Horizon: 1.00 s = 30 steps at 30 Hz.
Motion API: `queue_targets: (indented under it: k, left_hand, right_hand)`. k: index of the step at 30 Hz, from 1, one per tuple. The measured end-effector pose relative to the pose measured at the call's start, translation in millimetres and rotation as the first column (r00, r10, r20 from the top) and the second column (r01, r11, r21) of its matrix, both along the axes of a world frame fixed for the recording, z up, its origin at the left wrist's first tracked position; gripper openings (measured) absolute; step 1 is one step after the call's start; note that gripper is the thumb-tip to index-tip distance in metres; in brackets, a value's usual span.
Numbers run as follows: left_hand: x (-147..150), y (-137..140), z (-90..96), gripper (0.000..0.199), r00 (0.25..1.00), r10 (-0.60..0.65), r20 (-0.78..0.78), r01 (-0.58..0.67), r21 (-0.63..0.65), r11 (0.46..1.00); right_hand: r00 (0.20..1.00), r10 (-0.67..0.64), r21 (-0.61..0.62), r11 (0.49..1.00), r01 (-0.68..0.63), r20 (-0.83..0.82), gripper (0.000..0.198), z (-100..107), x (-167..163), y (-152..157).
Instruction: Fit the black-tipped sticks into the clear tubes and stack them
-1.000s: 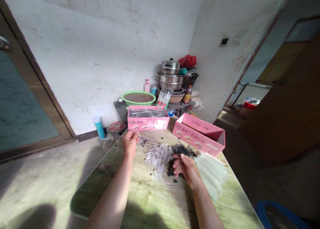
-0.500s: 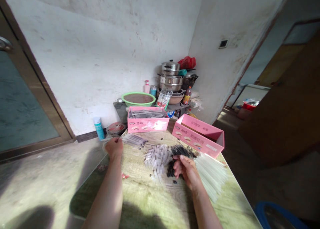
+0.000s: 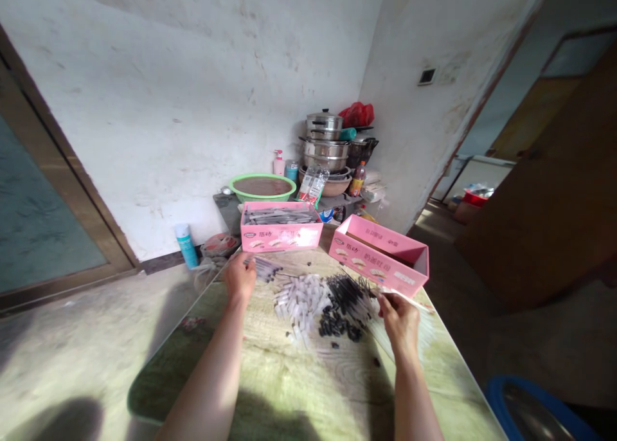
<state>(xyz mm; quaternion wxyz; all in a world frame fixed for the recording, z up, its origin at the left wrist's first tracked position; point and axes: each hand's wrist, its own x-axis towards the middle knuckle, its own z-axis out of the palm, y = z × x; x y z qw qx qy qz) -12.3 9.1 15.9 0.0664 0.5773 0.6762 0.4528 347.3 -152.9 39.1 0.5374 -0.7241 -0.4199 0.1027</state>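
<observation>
My left hand (image 3: 240,278) is closed at the left end of a row of pale, dark-tipped tubes (image 3: 266,267); what is inside its fingers is hidden. My right hand (image 3: 401,319) pinches a thin white tube (image 3: 418,303) above a fan of long translucent tubes (image 3: 420,344) at the table's right side. Between the hands lie a heap of short whitish sleeves (image 3: 299,303), a bunch of thin black-ended rods (image 3: 348,293) and a pile of small black caps (image 3: 332,325). A lone black piece (image 3: 376,362) rests nearer to me.
A pink box (image 3: 282,238) full of tubes stands at the table's back edge, and a second pink box (image 3: 376,258) sits to its right. Behind are a green-rimmed basin (image 3: 231,187) and stacked steamer pots (image 3: 325,152). A blue spray can (image 3: 186,247) is left of the table (image 3: 274,377).
My right hand has moved right from the black caps to the translucent tubes and now pinches one. My left hand has shifted slightly right along the row of tubes. The view has turned a little.
</observation>
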Motion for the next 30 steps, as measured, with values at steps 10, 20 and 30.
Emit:
queue_targets:
  k: [10, 20, 30]
  left_hand:
    - [19.9, -11.0, 4.7, 0.021, 0.991, -0.131, 0.025, 0.131, -0.007, 0.991]
    - [22.4, -10.2, 1.9, 0.021, 0.987, -0.158, 0.026, 0.158, 0.000, 0.987]
    - [25.4, -10.4, 0.3, 0.020, 0.983, -0.182, 0.017, 0.182, 0.006, 0.983]
  right_hand:
    - [0.838, 0.302, -0.626, 0.778, 0.058, 0.454, 0.015, 6.9, -3.6, -6.8]
    - [0.792, 0.420, -0.787, 0.605, 0.118, 0.442, 0.011, 12.5, 1.4, -16.2]
    - [0.730, 0.491, -0.800, 0.585, 0.129, 0.476, 0.024, 7.6, -12.7, -9.5]
